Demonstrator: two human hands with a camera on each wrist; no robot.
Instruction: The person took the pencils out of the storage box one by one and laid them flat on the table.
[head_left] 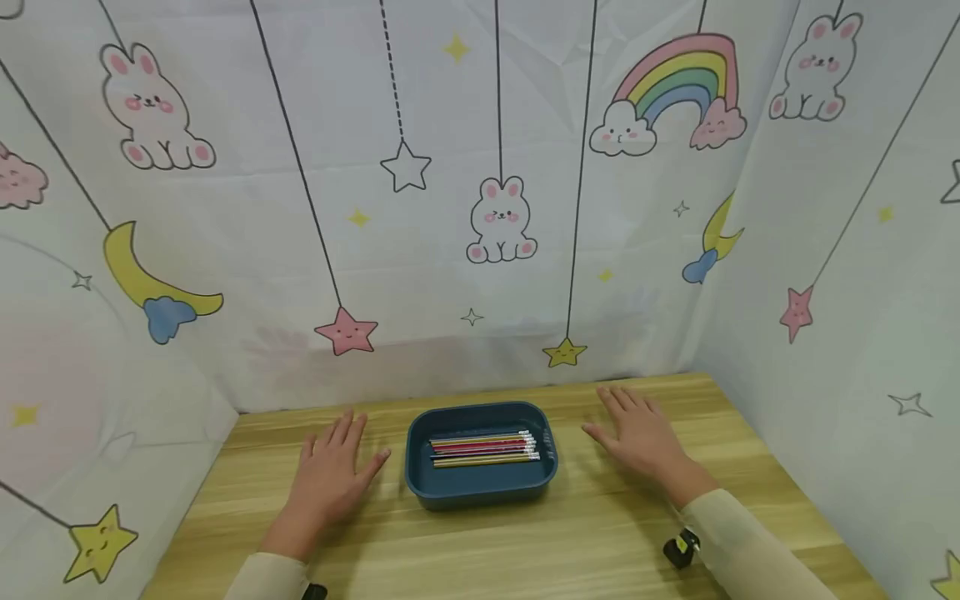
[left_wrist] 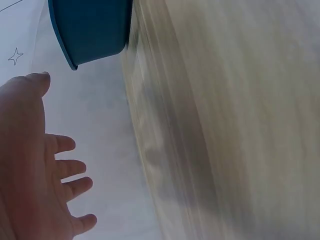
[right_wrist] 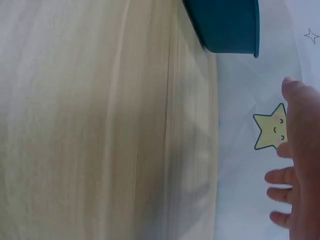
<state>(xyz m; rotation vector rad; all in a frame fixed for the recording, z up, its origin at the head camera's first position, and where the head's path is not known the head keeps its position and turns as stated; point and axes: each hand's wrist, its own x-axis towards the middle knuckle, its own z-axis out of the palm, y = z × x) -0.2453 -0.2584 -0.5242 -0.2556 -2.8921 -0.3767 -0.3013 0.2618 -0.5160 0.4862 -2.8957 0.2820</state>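
A dark blue rectangular tray (head_left: 487, 493) with rounded corners stands on the wooden table. Several pencils (head_left: 483, 448) lie side by side in it, their eraser ends toward the right; red, yellow and dark ones show. To the tray's left is my left hand (head_left: 330, 475), palm down with fingers spread and the thumb pointing at the tray. My right hand (head_left: 637, 433) is on the other side, its fingers straight and holding nothing. Both wrist views show the tray's outer wall (left_wrist: 92, 32) beyond the thumb, apart from the hand, and the pencils are hidden there.
A light wood table (head_left: 480, 554) carries the tray. White cloth (head_left: 450, 275) printed with rabbits, stars and a rainbow rises behind the table and along both sides. A small black device (head_left: 681, 548) is strapped at the right wrist.
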